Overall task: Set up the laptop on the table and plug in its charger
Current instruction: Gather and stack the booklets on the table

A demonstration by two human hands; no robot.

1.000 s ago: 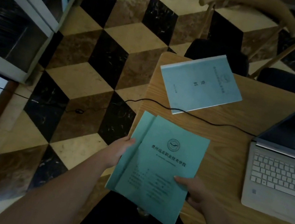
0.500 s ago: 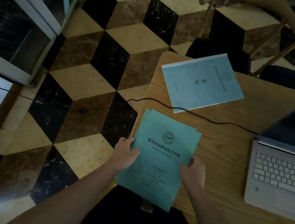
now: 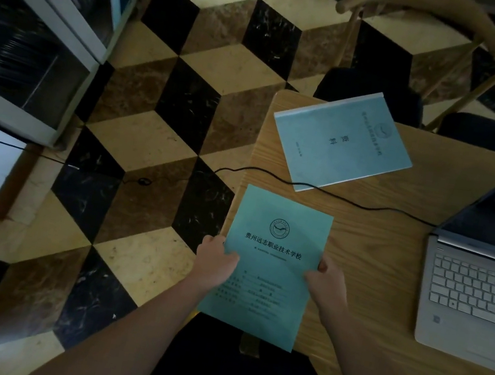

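A silver laptop [image 3: 481, 292] stands open on the wooden table [image 3: 396, 231] at the right, its screen dark. A black charger cable [image 3: 352, 201] runs from the laptop's left rear corner across the table, over the left edge and along the floor to the left. My left hand [image 3: 215, 263] and my right hand [image 3: 326, 285] grip the two side edges of a stack of teal booklets [image 3: 273, 257] squared up at the table's near left corner, its lower end overhanging the edge.
A thicker teal book [image 3: 342, 141] lies at the table's far left, its near corner over the cable. Two wooden chairs [image 3: 431, 18] with dark seats stand behind the table. A white shelf unit [image 3: 39, 31] stands at left on the chequered floor [image 3: 162, 140].
The fanned booklets have been squared into one neat stack. Both hands moved from loose holds to gripping its two sides, and the stack shifted up onto the table.
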